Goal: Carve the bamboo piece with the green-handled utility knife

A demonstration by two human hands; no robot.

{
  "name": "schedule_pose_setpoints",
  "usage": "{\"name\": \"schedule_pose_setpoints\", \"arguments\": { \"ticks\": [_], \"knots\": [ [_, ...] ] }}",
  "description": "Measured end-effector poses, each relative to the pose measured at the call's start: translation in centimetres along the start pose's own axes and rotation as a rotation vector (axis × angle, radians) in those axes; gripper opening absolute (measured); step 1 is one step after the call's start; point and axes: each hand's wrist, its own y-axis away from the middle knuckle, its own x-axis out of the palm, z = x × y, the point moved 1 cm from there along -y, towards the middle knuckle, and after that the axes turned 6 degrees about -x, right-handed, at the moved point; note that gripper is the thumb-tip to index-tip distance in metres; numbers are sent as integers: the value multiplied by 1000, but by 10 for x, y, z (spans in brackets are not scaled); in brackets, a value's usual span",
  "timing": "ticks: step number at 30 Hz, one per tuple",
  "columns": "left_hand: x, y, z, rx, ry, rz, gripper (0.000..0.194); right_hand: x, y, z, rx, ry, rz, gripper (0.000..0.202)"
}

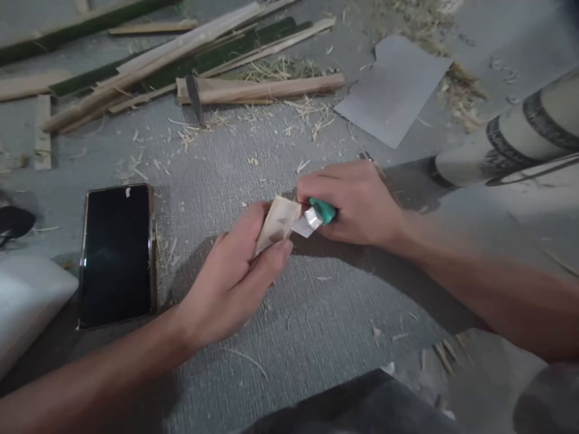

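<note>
Near the middle of the view, my left hand [239,271] grips a short, flat, pale piece of wood [277,224] between thumb and fingers, its upper end tilted to the right. Just right of it, my right hand [353,202] is wrapped round a green-handled knife [322,211]. The knife's metal part points left, towards the wood, and its blade end lies close to my left thumb. Whether the blade touches the wood is too unclear to tell.
A black-screened phone [116,256] lies at the left beside a white object [31,301]. Split green bamboo strips [244,45] and a wooden-handled tool [271,89] lie across the back. Grey paper [395,87], a patterned cylinder [511,135] and scattered shavings are at the right.
</note>
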Motion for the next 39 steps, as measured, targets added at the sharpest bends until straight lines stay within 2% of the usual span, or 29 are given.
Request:
{"name": "schedule_pose_setpoints", "arguments": {
  "ticks": [4,8,10,12,13,15,17,18,21,23,27,29,32,36,39],
  "knots": [
    [2,3,1,-52,108,10,22,-3,-1,2,18,-36,21,19],
    [1,2,2,-67,238,216,17,-7,-4,3,-29,-18,5,16],
    [0,3,2,-93,321,267,20,-11,-4,12,-39,69,-43,15],
    [1,6,2,-94,324,218,24,-16,-2,24,-28,181,-86,26],
    [2,9,1,-84,289,168,25,-17,-1,30,24,225,-78,30],
    [3,13,0,-60,200,49,26,-21,1,39,0,249,-134,27],
    [4,15,1,-50,175,2,26,-22,3,41,27,259,-122,25],
    [3,14,1,-57,207,42,26,-21,3,41,40,264,-114,28],
    [2,9,3,-118,450,282,24,-21,0,39,68,285,-101,34],
    [1,5,4,-148,580,362,23,-20,-1,41,67,306,-92,38],
    [2,4,4,-117,586,240,24,-20,-2,45,107,382,-11,47],
    [6,8,3,-108,535,181,24,-19,-3,39,168,375,-15,46],
    [12,17,2,-172,414,145,24,-22,-4,21,234,351,-285,45],
    [15,21,3,-232,358,165,27,-26,-5,3,171,317,-308,52],
    [11,14,6,-185,453,174,22,-22,-5,7,207,274,-308,41]
  ]
}}
